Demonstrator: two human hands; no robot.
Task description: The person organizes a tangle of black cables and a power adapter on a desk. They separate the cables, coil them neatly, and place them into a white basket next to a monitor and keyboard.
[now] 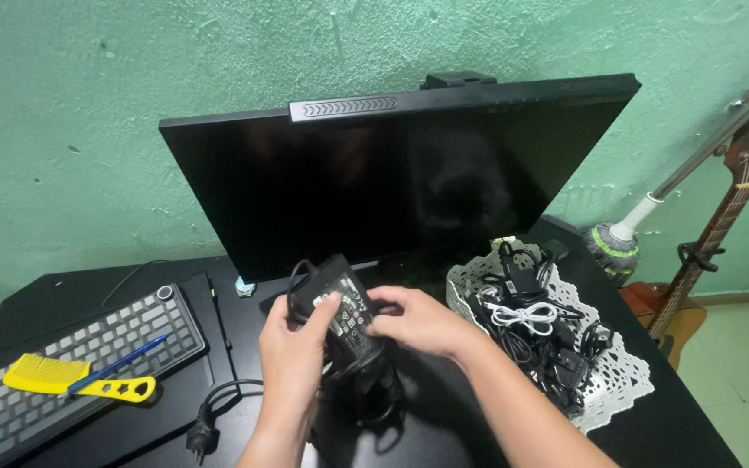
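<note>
My left hand and my right hand both grip a black power adapter brick with a label on its face, held above the black desk in front of the monitor. Its black cable loops down under my hands and runs left to a plug lying on the desk. My left thumb rests on the label; my right fingers wrap the brick's right end.
A dark monitor stands at the back against a green wall. A keyboard at left carries a yellow comb and a blue pen. A white lattice basket with several cables sits right. A guitar leans far right.
</note>
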